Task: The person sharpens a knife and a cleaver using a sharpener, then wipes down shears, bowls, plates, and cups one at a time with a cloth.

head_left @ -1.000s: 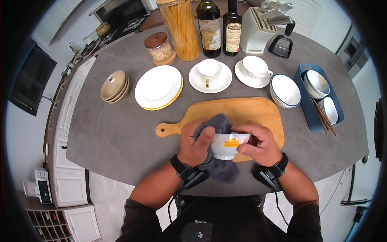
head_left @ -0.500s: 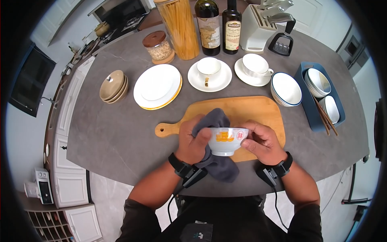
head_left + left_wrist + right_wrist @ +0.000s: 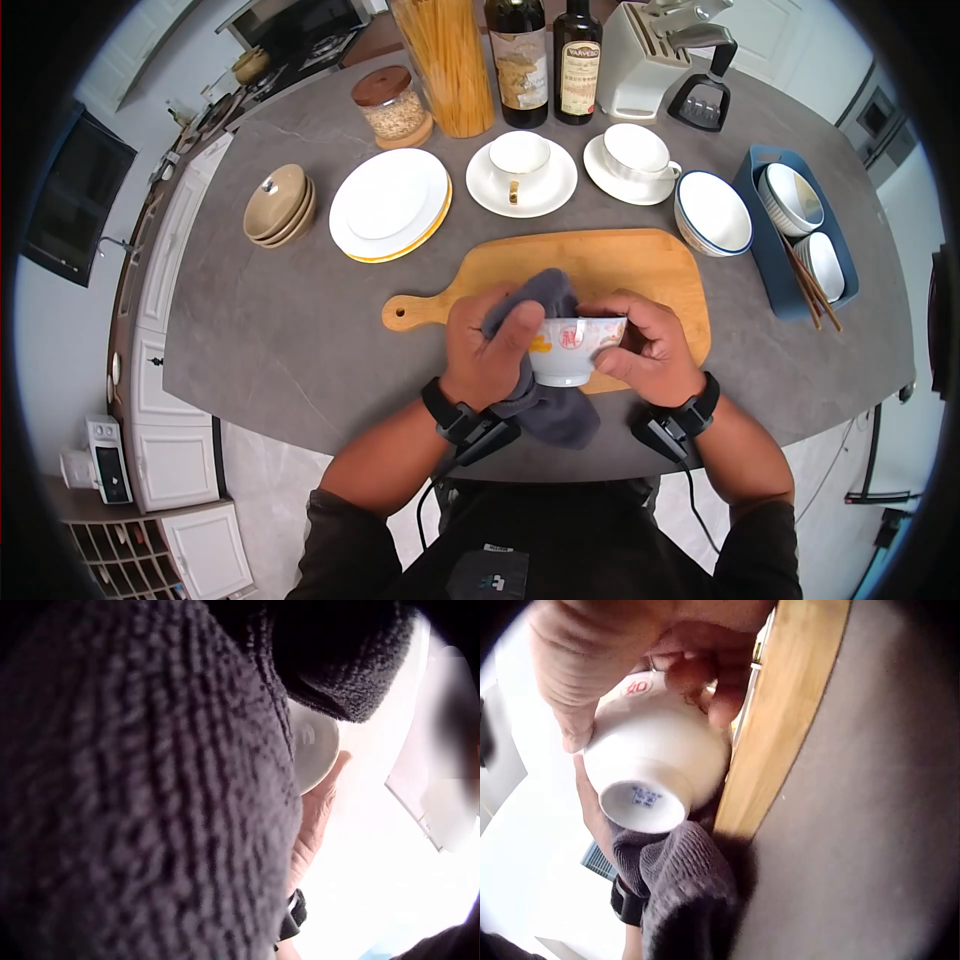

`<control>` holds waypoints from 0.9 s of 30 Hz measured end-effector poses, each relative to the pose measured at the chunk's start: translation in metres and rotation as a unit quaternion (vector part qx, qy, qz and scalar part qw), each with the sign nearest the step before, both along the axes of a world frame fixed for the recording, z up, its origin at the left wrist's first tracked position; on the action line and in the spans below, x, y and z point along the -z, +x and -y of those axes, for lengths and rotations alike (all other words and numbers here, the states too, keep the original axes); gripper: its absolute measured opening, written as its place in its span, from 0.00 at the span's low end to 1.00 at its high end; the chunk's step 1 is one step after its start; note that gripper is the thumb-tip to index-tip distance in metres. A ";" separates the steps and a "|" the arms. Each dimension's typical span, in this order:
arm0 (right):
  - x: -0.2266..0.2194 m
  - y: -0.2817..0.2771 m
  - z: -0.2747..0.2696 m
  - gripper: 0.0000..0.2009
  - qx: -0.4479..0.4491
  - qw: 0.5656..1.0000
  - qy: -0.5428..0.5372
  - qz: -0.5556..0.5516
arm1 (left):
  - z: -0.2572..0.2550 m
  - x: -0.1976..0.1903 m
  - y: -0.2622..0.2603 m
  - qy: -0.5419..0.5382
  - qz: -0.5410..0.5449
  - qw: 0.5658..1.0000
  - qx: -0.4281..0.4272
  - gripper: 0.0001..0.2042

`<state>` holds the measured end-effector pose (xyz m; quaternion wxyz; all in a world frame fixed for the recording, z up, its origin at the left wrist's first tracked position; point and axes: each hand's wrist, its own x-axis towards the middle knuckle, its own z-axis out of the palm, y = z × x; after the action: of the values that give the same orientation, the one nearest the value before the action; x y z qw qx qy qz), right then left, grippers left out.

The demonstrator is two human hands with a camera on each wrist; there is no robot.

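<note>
A white bowl (image 3: 566, 362) with orange and red markings is held upright above the near edge of the cutting board (image 3: 640, 262). My left hand (image 3: 482, 350) grips its left side through a dark grey cloth (image 3: 548, 412), thumb over the outside. Part of the cloth goes up behind the rim, and its loose end hangs below. At the right side, my right hand (image 3: 655, 350) pinches the bowl's wall, thumb outside and fingers at the rim. A blue mark shows on the bowl's foot (image 3: 646, 804) in the right wrist view. Cloth fills most of the left wrist view.
Beyond the board stand stacked plates (image 3: 388, 205), two cups on saucers (image 3: 520, 205) and a blue-rimmed bowl (image 3: 712, 215). Brown bowls (image 3: 278, 205) sit at left; a blue bin (image 3: 775, 280) with bowls and chopsticks is at right. Bottles (image 3: 520, 70) and a knife block (image 3: 638, 65) stand behind.
The bowl has turned between my hands, its orange marking shifting left and the red mark coming to the front. Both hands stay around it with the cloth.
</note>
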<state>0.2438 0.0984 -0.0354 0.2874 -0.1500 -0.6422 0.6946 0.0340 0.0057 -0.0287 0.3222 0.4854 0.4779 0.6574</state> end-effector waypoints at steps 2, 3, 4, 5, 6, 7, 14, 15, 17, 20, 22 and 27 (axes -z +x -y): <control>0.003 0.003 -0.003 0.23 -0.008 1.000 -0.021 -0.010 | -0.004 -0.003 0.001 0.010 0.077 0.997 -0.021 0.21; 0.004 0.004 -0.004 0.23 -0.014 0.999 -0.045 -0.020 | -0.005 -0.002 -0.004 -0.026 0.131 0.991 -0.005 0.26; 0.003 0.004 -0.005 0.23 -0.015 0.999 -0.044 -0.023 | -0.006 -0.001 -0.008 -0.063 0.184 0.981 0.012 0.31; 0.003 0.005 -0.006 0.22 -0.021 0.999 -0.037 -0.008 | -0.008 -0.001 -0.010 -0.062 0.182 0.981 0.012 0.31; 0.004 0.005 -0.005 0.21 -0.027 0.999 -0.032 0.007 | -0.009 0.001 -0.010 -0.064 0.204 0.977 0.017 0.32; 0.004 0.005 -0.004 0.21 -0.027 0.999 -0.033 0.007 | -0.009 0.004 -0.010 -0.065 0.228 0.971 0.022 0.32; 0.004 0.004 -0.011 0.23 -0.020 0.998 -0.017 -0.059 | -0.002 0.008 -0.035 -0.033 0.067 0.982 0.173 0.19; 0.002 0.005 -0.012 0.24 -0.020 0.997 -0.011 -0.072 | 0.000 0.001 -0.035 -0.068 0.064 0.973 0.212 0.21; -0.002 0.006 -0.012 0.25 -0.014 0.997 -0.020 -0.067 | 0.003 -0.007 -0.033 -0.103 0.062 0.961 0.250 0.24; 0.000 0.009 -0.015 0.25 0.003 0.999 0.004 -0.051 | 0.003 -0.016 -0.031 -0.144 0.002 0.949 0.279 0.31; 0.000 0.011 -0.015 0.26 0.017 0.999 0.033 -0.039 | 0.004 -0.022 -0.029 -0.198 -0.008 0.939 0.281 0.34; -0.003 0.011 -0.012 0.25 0.021 0.999 0.035 -0.011 | 0.005 -0.027 -0.033 -0.208 -0.048 0.941 0.263 0.33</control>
<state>0.2552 0.1103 -0.0326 0.3142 -0.1454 -0.6594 0.6674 0.0010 0.0004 -0.0020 0.5542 0.5465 0.4743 0.4112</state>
